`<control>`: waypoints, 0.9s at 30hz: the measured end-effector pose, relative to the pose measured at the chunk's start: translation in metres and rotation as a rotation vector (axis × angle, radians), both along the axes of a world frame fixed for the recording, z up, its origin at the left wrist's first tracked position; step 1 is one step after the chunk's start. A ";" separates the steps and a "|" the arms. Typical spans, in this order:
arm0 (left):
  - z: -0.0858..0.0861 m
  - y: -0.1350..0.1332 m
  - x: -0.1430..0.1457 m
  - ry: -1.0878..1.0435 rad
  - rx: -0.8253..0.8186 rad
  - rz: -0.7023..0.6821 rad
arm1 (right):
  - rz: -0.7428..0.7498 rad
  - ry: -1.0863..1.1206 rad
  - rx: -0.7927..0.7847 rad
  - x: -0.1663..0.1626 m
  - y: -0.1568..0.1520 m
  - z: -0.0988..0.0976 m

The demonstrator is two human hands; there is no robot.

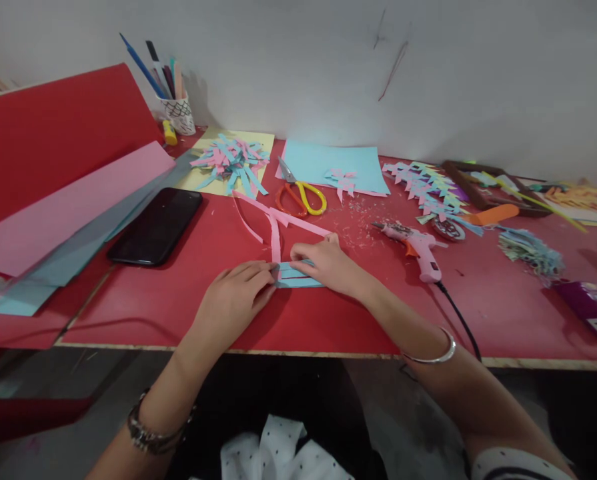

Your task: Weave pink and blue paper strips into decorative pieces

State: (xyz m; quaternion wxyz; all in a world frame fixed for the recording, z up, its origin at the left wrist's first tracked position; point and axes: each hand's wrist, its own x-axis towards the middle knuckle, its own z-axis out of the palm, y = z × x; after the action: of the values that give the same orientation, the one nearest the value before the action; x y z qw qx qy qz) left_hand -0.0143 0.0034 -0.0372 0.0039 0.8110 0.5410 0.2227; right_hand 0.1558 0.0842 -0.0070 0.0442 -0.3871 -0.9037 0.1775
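Light blue paper strips (301, 283) lie side by side on the red tabletop between my hands. My left hand (238, 290) is closed on their left end, its fingers pressed together there. At the right end, my right hand (331, 263) has its fingers curled and closed on the same strips. One narrow pink paper strip (275, 240) runs away from me from the left end of the blue ones. Beyond it, more pink strips (301, 221) cross and curl on the table. My fingertips hide parts of the blue strips' ends.
Red-and-yellow scissors (312, 199) lie behind the strips. To the right is a pink glue gun (413, 247) with a black cord. A black phone (155, 227) and pink paper (73, 207) are at left. Folded paper pieces (233, 160) are heaped at the back. The table's front edge (318, 353) is near.
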 end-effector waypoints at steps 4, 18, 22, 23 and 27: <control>0.000 0.001 0.000 -0.025 -0.016 0.009 | -0.026 -0.010 0.012 0.001 -0.004 0.003; 0.003 0.000 0.001 -0.018 -0.088 0.026 | 0.120 0.099 0.026 0.012 -0.001 0.015; 0.004 0.002 0.001 -0.036 -0.132 0.042 | 0.215 -0.036 -0.058 0.015 -0.007 0.022; 0.004 0.002 0.001 -0.044 -0.139 0.044 | 0.208 -0.063 -0.047 0.014 -0.010 0.023; 0.008 0.003 0.002 -0.050 -0.148 0.050 | 0.157 -0.134 0.022 0.012 -0.017 0.025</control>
State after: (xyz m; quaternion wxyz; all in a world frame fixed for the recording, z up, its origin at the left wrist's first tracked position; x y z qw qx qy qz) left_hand -0.0120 0.0060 -0.0295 0.0719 0.7891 0.5756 0.2022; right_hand 0.1678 0.0668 0.0181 -0.0263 -0.3254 -0.9341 0.1443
